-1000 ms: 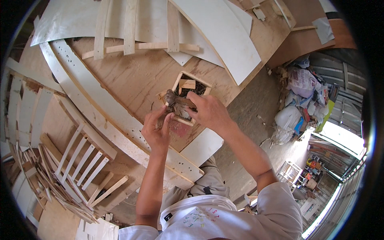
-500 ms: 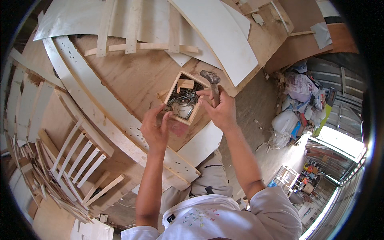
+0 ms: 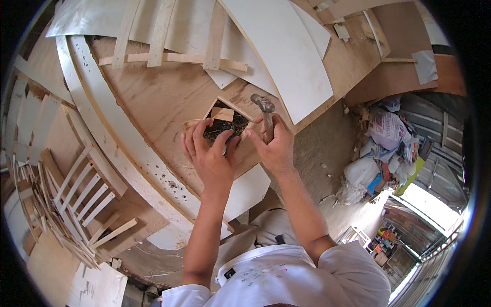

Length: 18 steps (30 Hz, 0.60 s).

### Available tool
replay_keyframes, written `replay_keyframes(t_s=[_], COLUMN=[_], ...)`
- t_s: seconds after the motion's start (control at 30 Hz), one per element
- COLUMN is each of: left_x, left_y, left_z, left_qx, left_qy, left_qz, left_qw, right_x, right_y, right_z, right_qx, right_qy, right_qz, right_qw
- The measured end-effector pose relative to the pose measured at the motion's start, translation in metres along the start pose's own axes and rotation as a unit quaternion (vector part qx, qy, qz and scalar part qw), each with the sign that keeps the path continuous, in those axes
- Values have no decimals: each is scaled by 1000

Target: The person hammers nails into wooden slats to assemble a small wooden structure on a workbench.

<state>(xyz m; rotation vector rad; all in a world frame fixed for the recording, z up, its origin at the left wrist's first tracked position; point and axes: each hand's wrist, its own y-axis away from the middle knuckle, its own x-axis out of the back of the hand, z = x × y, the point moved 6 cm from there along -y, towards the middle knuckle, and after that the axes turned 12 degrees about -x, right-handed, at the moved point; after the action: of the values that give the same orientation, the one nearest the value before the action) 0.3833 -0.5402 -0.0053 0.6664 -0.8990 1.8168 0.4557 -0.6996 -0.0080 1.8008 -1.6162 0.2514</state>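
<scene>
Left hand [image 3: 210, 159] now reaches over nail box [image 3: 237, 108], loosely curled; can't tell if holding anything. Right hand [image 3: 277, 147] grips hammer [image 3: 264, 105] beside box: likely head-heavy, rigid; hold by handle [image 3: 268, 128].

The right hand [image 3: 276, 148] grips a wooden-handled, grey-metal-headed hammer [image 3: 264, 104]; the left hand [image 3: 213, 162] curls over an open-topped pale-wood box [image 3: 236, 108] of dark nails [image 3: 237, 124] on the brown plywood tabletop [image 3: 153, 97] beneath both.
</scene>
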Motion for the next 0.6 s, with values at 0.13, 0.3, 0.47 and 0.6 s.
replay_keyframes(t_s=[0.13,0.3,0.47,0.6], left_x=[-3,2,6,2], left_y=[-3,4,6,-11], left_z=[-1,-9,-13,5], left_qx=[8,17,28,-7], left_qy=[-10,23,64,-35], left_qz=[29,26,45,8], left_qw=[999,999,997,999], right_x=[6,18,17,9], right_y=[-11,-23,-26,-26], right_z=[2,-1,-4,-4], right_qx=[27,12,19,14], right_qy=[2,13,26,16], right_qz=[-31,-69,-90,-121], right_qw=[999,997,995,992])
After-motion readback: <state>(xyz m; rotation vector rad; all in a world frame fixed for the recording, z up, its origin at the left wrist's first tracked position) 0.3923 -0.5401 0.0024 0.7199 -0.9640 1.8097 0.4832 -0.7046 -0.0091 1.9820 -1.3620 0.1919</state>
